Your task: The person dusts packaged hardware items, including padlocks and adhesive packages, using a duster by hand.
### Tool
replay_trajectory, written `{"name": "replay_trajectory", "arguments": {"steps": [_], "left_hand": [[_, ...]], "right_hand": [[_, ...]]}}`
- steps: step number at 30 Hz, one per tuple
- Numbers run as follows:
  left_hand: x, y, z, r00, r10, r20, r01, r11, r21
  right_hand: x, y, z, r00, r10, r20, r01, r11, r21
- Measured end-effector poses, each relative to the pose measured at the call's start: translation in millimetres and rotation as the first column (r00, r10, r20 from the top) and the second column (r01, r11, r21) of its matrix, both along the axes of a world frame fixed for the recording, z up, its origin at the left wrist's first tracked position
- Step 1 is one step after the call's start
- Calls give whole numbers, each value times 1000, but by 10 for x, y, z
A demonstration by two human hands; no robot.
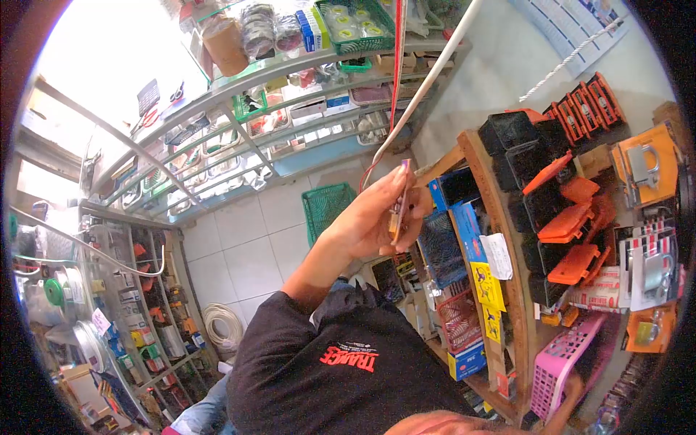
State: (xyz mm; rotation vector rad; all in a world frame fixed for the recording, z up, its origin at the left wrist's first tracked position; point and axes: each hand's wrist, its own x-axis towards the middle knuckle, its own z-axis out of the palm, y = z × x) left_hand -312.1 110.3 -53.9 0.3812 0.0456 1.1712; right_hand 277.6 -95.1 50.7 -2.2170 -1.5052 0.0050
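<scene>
My left hand (377, 217) is raised near the middle of the view, at the end of a black short sleeve. Its fingers and thumb are closed on a small, thin, flat item (399, 206), seen nearly edge-on; its kind I cannot make out. At the lower right, my right hand (569, 406) is at the near edge of a pink plastic basket (554, 373), which is tilted on its side. Only part of that hand shows, and its fingers seem wrapped at the basket's edge. What the basket holds is hidden.
A wooden shelf (500, 254) with boxes and baskets stands to the right, beside black bins with orange parts (573, 232). A glass display counter (290, 109) runs along the far side. On the tiled floor are a green basket (326, 206) and a cable coil (221, 326).
</scene>
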Motion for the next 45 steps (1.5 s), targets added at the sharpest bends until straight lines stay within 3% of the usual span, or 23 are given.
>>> {"name": "replay_trajectory", "arguments": {"steps": [2,9,16,32,37,41,43,44,45], "left_hand": [[-45,-59,127,972,82,-221,-99,993,-67],[25,-203,147,894,298,-334,-350,931,-104],[134,-341,312,931,196,-306,-214,977,-24],[345,-554,524,905,209,-371,-203,978,57],[425,-496,501,862,236,-449,-226,971,77],[479,-450,485,882,209,-423,-170,977,127],[520,-420,510,877,224,-425,-193,974,116],[544,-404,536,893,220,-393,-195,975,104],[572,-381,571,907,211,-365,-191,977,90]], "right_hand": [[70,-2,-2,1000,-8,-11,7,1000,-11],[650,-13,32,995,-72,-76,68,996,-57],[1190,-335,105,957,-266,-116,252,960,-122],[1667,-1089,168,887,-444,-128,434,895,-101],[1447,-1511,175,853,-510,-115,505,860,-67],[873,-1935,-164,779,-613,-133,611,789,-59],[514,-2002,-454,694,-681,-234,696,717,-25],[306,-1936,-603,618,-702,-355,756,655,21],[182,-1787,-766,528,-583,-617,816,549,179]]}}
